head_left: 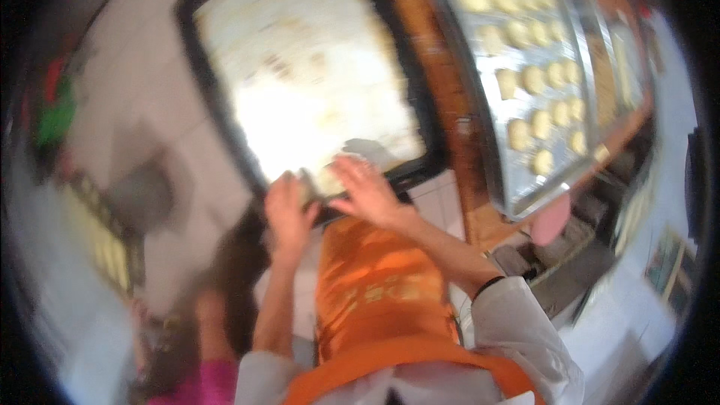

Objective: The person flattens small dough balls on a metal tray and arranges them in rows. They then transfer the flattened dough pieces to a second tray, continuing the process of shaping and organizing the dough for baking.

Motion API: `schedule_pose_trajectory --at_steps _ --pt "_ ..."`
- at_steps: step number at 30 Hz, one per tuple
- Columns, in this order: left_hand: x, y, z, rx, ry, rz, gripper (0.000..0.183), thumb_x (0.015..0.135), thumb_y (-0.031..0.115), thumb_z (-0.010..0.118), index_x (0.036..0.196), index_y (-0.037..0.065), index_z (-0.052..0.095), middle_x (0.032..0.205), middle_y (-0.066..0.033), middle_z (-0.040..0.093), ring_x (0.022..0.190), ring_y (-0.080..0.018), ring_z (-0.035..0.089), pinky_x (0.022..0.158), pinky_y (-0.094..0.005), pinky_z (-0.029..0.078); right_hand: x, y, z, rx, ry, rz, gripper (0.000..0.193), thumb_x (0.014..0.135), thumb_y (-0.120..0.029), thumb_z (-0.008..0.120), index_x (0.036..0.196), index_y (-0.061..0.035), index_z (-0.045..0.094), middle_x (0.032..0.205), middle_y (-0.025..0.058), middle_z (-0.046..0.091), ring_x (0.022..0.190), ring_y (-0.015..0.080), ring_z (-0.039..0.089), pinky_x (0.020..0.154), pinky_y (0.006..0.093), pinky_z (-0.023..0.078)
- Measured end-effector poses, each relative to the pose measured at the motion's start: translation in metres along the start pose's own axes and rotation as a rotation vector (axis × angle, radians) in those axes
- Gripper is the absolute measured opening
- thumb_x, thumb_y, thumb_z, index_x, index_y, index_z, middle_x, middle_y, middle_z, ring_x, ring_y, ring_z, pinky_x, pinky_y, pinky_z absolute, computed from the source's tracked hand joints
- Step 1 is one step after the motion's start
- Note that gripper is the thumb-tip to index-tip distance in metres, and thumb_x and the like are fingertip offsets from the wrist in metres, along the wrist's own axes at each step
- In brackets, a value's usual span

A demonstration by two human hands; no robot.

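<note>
In front of me lies a large black-rimmed baking tray [300,52] with a pale, shiny, brown-stained surface. My left hand [289,210] is at its near edge, fingers stretched forward and thumb apart. My right hand [366,186] lies beside it over the same edge, fingers spread. Between the two hands shows a pale yellowish lump [327,180], perhaps dough; blur hides its outline and whether either hand touches it. A dark shadow falls on the tray just beyond my right hand.
To the right, a silver tray [491,135] holds rows of pale dough pieces [534,79] on a brown wooden surface [457,142]. A pink rounded thing [551,221] is beneath its near corner. At lower left, another person's arm [214,322] and pink clothing [216,382] show.
</note>
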State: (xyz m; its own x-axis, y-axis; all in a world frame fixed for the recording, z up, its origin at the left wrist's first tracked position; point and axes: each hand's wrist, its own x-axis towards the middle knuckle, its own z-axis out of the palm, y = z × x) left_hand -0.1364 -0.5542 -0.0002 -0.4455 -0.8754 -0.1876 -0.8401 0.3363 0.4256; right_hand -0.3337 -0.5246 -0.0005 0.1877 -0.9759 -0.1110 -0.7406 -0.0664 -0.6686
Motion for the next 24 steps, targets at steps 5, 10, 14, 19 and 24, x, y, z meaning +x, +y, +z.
schedule_pose_trajectory --at_steps 5,10,14,19,24 --pt "0.034 0.126 -0.015 -0.190 0.148 0.073 0.045 0.082 0.007 0.063 0.123 -0.003 0.047 0.135 -0.0224 0.039 0.124 -0.0364 0.039 0.103 -0.0451 0.032 -0.069 0.028 -0.162 0.020 0.427 0.001 0.037 0.075 -0.005 0.068 0.110 -0.0034 0.058 0.112 0.0151 0.057 0.106 0.0343 0.053 0.092 0.0423 0.041" --pt "0.129 0.303 0.004 -0.379 -0.107 0.645 0.032 0.084 0.011 0.059 0.112 -0.003 0.055 0.123 -0.0175 0.051 0.117 -0.0354 0.045 0.099 -0.0427 0.038 -0.164 0.141 -0.261 -0.218 0.414 0.569 0.045 0.078 0.003 0.058 0.122 -0.0036 0.049 0.129 0.0190 0.046 0.119 0.0372 0.043 0.101 0.0415 0.035" --pt "0.165 0.354 0.057 -0.037 -0.171 0.780 0.040 0.076 0.003 0.059 0.114 -0.006 0.051 0.114 -0.0179 0.053 0.112 -0.0334 0.048 0.094 -0.0421 0.041 -0.200 0.186 -0.277 0.034 0.141 0.572 0.058 0.076 0.001 0.063 0.130 -0.0043 0.043 0.130 0.0177 0.044 0.120 0.0359 0.042 0.101 0.0404 0.034" --pt "0.173 0.373 0.063 0.119 -0.316 0.611 0.021 0.073 0.001 0.054 0.094 -0.003 0.058 0.102 -0.0147 0.055 0.098 -0.0291 0.052 0.085 -0.0387 0.045 -0.194 0.198 -0.287 0.022 0.070 0.422 0.066 0.067 0.002 0.070 0.128 -0.0036 0.045 0.114 0.0183 0.048 0.105 0.0359 0.046 0.091 0.0413 0.040" --pt "0.138 0.361 0.055 0.074 -0.233 0.641 0.007 0.075 0.006 0.056 0.080 0.002 0.059 0.104 -0.0145 0.055 0.099 -0.0291 0.050 0.089 -0.0386 0.043 -0.191 0.177 -0.285 -0.214 0.029 0.453 0.054 0.068 0.002 0.070 0.117 0.0006 0.047 0.110 0.0193 0.050 0.104 0.0353 0.048 0.087 0.0419 0.041"
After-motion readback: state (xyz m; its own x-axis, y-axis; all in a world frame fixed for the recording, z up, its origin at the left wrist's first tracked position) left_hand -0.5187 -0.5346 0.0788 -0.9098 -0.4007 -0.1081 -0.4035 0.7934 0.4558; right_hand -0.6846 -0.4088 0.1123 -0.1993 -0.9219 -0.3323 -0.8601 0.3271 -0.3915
